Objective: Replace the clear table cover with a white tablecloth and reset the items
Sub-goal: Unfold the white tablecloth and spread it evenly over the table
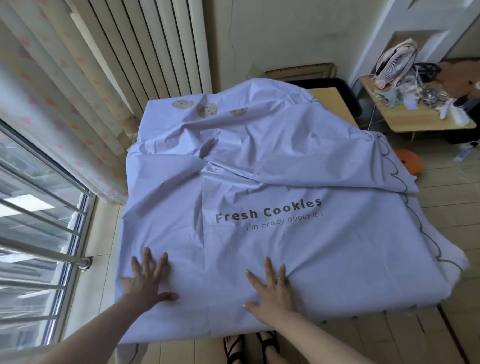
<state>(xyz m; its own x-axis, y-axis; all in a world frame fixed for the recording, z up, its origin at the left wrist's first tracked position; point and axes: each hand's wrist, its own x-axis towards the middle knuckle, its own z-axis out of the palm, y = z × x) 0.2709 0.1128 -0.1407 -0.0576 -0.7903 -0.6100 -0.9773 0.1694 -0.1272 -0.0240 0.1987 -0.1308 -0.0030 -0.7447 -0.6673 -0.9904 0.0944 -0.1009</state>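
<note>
A white tablecloth [260, 181] printed with "Fresh Cookies" and cookie pictures lies crumpled over the table, with folds across its middle and its right side doubled back. A bare wooden corner of the table [331, 100] shows at the far right. My left hand [146, 276] presses flat on the cloth near its front left, fingers spread. My right hand [271, 287] lies flat on the cloth near the front middle, fingers straight, a ring on one finger. The table under the cloth is mostly hidden.
A window with bars [28, 218] and curtains [50, 93] stand at the left. A radiator [158, 42] is behind the table. At the right a small side table [412, 116] carries a fan [393, 62] and clutter. An orange object [410, 160] lies on the floor. My feet [251, 352] are below.
</note>
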